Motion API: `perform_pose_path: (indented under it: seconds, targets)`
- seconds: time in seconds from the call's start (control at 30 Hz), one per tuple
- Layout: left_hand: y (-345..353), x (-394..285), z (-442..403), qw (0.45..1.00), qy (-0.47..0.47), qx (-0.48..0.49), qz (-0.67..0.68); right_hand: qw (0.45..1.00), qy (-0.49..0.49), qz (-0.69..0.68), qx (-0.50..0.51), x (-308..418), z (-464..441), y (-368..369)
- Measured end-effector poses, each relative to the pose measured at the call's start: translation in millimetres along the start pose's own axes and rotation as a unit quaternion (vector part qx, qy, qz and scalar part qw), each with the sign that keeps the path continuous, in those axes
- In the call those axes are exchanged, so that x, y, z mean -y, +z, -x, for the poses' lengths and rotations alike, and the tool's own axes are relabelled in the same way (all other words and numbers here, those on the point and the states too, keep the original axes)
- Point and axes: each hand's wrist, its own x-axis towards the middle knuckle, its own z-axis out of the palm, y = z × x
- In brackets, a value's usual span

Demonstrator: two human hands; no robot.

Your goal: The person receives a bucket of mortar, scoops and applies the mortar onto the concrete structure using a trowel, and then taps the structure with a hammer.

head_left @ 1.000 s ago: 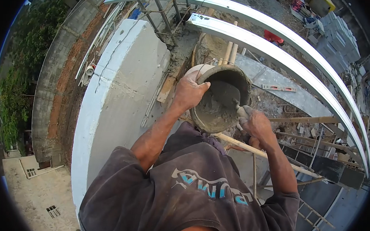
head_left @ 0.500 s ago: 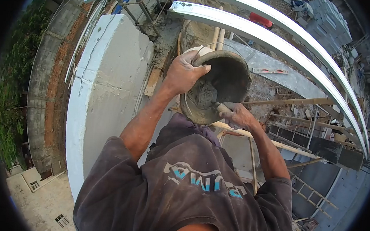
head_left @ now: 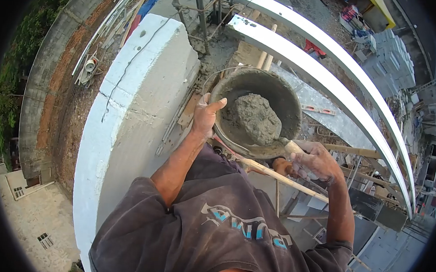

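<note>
A round, mortar-caked bucket (head_left: 290, 93) is in front of my body, its mouth turned up toward me. My left hand (head_left: 206, 116) grips the left rim, thumb over the edge and the other fingers partly hidden outside. My right hand (head_left: 319, 162) is closed round the pale handle of a trowel (head_left: 292, 149) at the bucket's lower right edge. A large lump of wet grey mortar (head_left: 258, 119) sits inside the bucket at the trowel's end, hiding the blade. The thin wire bail (head_left: 207, 77) stands at the bucket's left.
At my left runs a thick wall (head_left: 154, 86) with a pale top edge. Long white metal channels (head_left: 325, 70) arch across the right. A spirit level (head_left: 319, 110) lies on a grey sheet (head_left: 349, 125). Rebar (head_left: 200, 14) rises ahead, and a wooden pole (head_left: 284, 180) crosses below the bucket.
The bucket has tipped more upright toward me. The mortar lump now shows large within it. My right hand has moved right and slightly down with the trowel; my left hand has slid lower along the rim.
</note>
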Motion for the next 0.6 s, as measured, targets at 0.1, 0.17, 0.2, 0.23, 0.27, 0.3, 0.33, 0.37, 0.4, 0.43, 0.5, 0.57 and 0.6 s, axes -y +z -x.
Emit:
perform_pose_path:
  seconds: [0.1,0.17,0.2,0.23,0.27,0.3,0.33,0.37,0.4,0.43,0.5,0.57,0.6]
  targets:
    - [-6,17,-3,0.999,-0.010,-0.040,-0.003,1.000,0.017,-0.009,0.013,48,6,-18]
    - [-2,14,6,0.997,-0.031,-0.055,-0.043,1.000,0.016,0.020,-0.001,86,-3,-27]
    - [-5,20,6,0.998,-0.023,-0.053,-0.038,0.999,0.015,0.033,-0.007,103,-16,-32]
    - [-10,30,5,0.998,-0.013,-0.051,-0.035,0.998,-0.004,0.067,-0.016,116,-35,-37]
    - [-16,39,3,0.998,-0.003,-0.048,-0.032,0.994,-0.023,0.100,-0.026,132,-57,-42]
    - [-21,46,1,0.997,0.014,-0.049,-0.052,0.989,-0.002,0.144,-0.033,160,-77,-36]
    - [-21,43,2,0.999,-0.001,-0.035,-0.037,0.981,0.020,0.187,-0.041,190,-100,-26]
    - [-21,38,4,0.999,-0.017,-0.020,-0.024,0.973,-0.011,0.226,-0.039,192,-143,-24]
    - [-20,34,7,0.999,-0.034,-0.006,-0.011,0.818,-0.258,0.512,0.052,186,-191,-28]
    - [-21,30,8,0.999,-0.037,-0.004,-0.015,0.884,-0.092,0.459,0.002,195,-214,-6]
    - [-21,24,11,0.999,-0.044,0.000,-0.021,0.739,-0.183,0.649,-0.006,187,-234,14]
    - [-21,22,14,0.997,-0.026,-0.036,-0.070,0.730,-0.229,0.641,-0.059,181,-223,25]
    - [-22,21,13,0.994,-0.016,-0.055,-0.094,0.802,-0.230,0.541,-0.109,177,-199,30]
